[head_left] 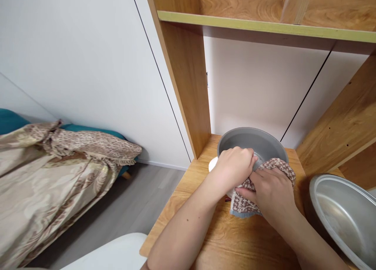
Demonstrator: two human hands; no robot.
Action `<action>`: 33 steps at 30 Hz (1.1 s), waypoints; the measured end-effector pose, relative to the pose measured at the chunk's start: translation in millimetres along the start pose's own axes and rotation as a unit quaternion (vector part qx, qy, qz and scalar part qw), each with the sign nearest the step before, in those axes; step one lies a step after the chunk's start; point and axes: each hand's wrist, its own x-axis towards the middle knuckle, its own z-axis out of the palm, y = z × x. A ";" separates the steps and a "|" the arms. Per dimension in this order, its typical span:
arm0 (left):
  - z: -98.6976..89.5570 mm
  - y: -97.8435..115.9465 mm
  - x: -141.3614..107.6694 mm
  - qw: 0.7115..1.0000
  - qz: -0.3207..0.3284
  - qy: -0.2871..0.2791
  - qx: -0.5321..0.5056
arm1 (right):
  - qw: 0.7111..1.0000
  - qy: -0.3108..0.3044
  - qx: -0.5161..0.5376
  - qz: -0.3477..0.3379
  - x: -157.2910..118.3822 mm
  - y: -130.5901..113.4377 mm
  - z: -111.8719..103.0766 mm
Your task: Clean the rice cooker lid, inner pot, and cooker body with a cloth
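A round grey basin point(252, 135) rests on a wooden desktop, its inside partly covered by my hands. My right hand point(273, 187) grips a brown-and-white patterned cloth point(245, 205) with a blue-grey edge, pressing it over the near right rim; part of the cloth hangs down in front. Across the near left side of the basin reaches my left hand point(236, 164), fingers curled closed next to the cloth. What those fingers grip, basin rim or cloth, is hidden. A small white object point(212, 163) shows beside the basin, left of my left wrist.
A large oval metal tub point(349, 215) stands to the right. Wooden side panels point(190, 86) and a shelf with a yellow-green edge point(264, 25) frame the desk point(229, 242). At left is a cloth-draped sofa point(73, 172); a white chair seat point(117, 254) sits low in front.
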 end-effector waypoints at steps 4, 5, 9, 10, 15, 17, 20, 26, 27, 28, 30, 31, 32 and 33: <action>2.9 -6.9 2.1 1.000 0.016 -0.002 -0.012 | 1.000 -0.015 0.009 -0.017 0.3 3.2 -0.9; 3.8 -8.5 2.7 1.000 0.019 -0.001 -0.014 | 0.999 -0.024 0.009 -0.021 0.7 4.5 -1.8; 6.5 -12.4 4.2 1.000 0.024 -0.001 -0.008 | 0.998 -0.045 0.009 -0.038 2.6 9.2 -4.8; 6.8 -12.8 4.4 1.000 0.027 -0.001 -0.005 | 0.998 -0.046 0.010 -0.041 2.7 10.2 -5.2; 5.4 -14.2 5.7 0.999 0.040 -0.012 0.006 | 0.997 -0.062 0.020 -0.034 1.8 15.6 -8.0; 4.8 -14.6 6.1 0.999 0.041 -0.015 0.007 | 0.996 -0.080 0.025 -0.034 1.6 17.9 -10.0; 5.1 -15.2 6.0 0.999 0.043 -0.012 0.006 | 0.995 -0.093 0.027 -0.032 1.8 19.7 -12.2; 7.1 -14.9 5.8 0.999 0.037 -0.013 0.001 | 0.995 -0.087 0.019 -0.032 3.5 18.3 -11.3; 7.2 -14.7 5.9 0.999 0.036 -0.013 0.001 | 0.996 -0.086 0.016 -0.032 3.8 18.0 -11.1; 7.3 -14.6 6.0 0.999 0.036 -0.012 0.001 | 0.996 -0.084 0.014 -0.031 4.0 17.7 -11.0; 7.2 -14.4 6.1 0.999 0.037 -0.012 0.002 | 0.996 -0.080 0.012 -0.031 4.3 17.1 -11.1; 7.2 -14.4 6.0 0.999 0.037 -0.011 0.003 | 0.996 -0.077 0.013 -0.031 4.3 16.8 -11.2; 7.2 -14.4 5.8 0.999 0.038 -0.011 0.003 | 0.997 -0.076 0.013 -0.031 4.2 16.5 -11.4; 7.1 -14.3 5.6 0.999 0.038 -0.010 0.003 | 0.996 -0.077 0.014 -0.030 4.2 16.1 -11.5</action>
